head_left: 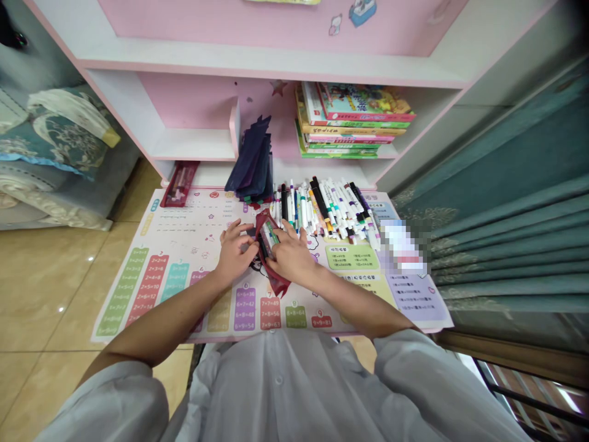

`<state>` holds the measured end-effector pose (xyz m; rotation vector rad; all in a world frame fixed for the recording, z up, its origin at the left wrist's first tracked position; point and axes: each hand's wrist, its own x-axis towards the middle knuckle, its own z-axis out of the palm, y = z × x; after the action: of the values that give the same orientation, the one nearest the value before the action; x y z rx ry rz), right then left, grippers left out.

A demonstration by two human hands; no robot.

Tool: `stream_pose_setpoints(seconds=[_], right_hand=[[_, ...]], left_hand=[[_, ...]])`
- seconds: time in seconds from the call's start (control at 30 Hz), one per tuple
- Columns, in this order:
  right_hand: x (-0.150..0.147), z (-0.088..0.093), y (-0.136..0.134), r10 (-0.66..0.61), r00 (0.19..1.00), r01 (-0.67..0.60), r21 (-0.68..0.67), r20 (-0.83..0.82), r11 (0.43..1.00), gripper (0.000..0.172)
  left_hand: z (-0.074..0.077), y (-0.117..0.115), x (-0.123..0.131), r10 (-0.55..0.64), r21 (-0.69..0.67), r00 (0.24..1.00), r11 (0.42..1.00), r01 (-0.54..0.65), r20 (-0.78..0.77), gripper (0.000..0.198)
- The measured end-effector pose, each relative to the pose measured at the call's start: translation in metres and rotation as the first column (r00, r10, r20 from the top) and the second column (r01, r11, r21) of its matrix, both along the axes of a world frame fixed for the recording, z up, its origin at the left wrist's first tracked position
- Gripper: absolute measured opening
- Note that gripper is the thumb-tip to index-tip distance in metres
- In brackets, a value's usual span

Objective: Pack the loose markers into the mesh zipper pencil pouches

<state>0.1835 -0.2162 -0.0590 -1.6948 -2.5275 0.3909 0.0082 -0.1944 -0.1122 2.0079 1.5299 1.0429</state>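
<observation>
Left hand: half open, fingers spread and curved, tips against the pouch's left edge; I can't tell whether they are pinching it or only steadying it.

Right hand: fingers closed down over the pouch, pressing it to the mat, and it seems to have hold of the pouch and the pens at its mouth.

Dark red fabric pouch: lies between my hands on the mat, its tip pointing toward me. It should feel light, soft and floppy, so it is best held by the stiffer, pen-filled middle, since the limp end would only fold.

Slim multicoloured markers: a few sit at the pouch's mouth. They are light, smooth plastic and could slip, so I'd pinch them as a bundle.

Loose heap of white-barrelled felt markers: just beyond my right hand, lying crisscrossed.

Printed pink-and-white paper desk mat: under everything, with coloured times-table panels.

Stack of folded navy fabric pouches: leaning upright behind my hands, against the pink shelf back.
</observation>
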Motion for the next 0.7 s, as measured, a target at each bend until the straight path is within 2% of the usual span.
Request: stream_pose_setpoints(seconds=[0.13, 0.23, 0.33, 0.43, 0.53, 0.7], right_hand=[[0.009, 0.006, 0.008, -0.033, 0.996, 0.038, 0.055, -0.087, 0.998, 0.023], [0.028, 0.011, 0.025, -0.145, 0.975, 0.174, 0.173, -0.167, 0.969, 0.024], [0.056, 0.010, 0.048, -0.342, 0.919, 0.387, 0.286, -0.196, 0.877, 0.019], [0.081, 0.004, 0.068, -0.503, 0.843, 0.537, 0.328, -0.189, 0.777, 0.016], [0.096, -0.003, 0.079, -0.583, 0.799, 0.597, 0.308, -0.145, 0.741, 0.018], [0.102, -0.007, 0.084, -0.626, 0.776, 0.619, 0.288, -0.082, 0.730, 0.025]], left_hand=[[-0.001, 0.000, -0.001, -0.001, 0.005, 1.000, 1.000, 0.001, 0.004, 0.020], [-0.001, 0.000, -0.001, -0.008, 0.004, 1.000, 1.000, 0.008, 0.015, 0.019], [-0.001, 0.000, -0.001, -0.009, -0.001, 1.000, 1.000, 0.009, 0.023, 0.021], [0.000, 0.000, 0.000, -0.007, -0.009, 1.000, 1.000, 0.008, 0.022, 0.021], [0.000, 0.000, -0.001, -0.008, -0.004, 1.000, 1.000, 0.008, 0.025, 0.021], [-0.002, 0.000, -0.001, -0.015, -0.006, 1.000, 1.000, 0.015, 0.022, 0.021]])
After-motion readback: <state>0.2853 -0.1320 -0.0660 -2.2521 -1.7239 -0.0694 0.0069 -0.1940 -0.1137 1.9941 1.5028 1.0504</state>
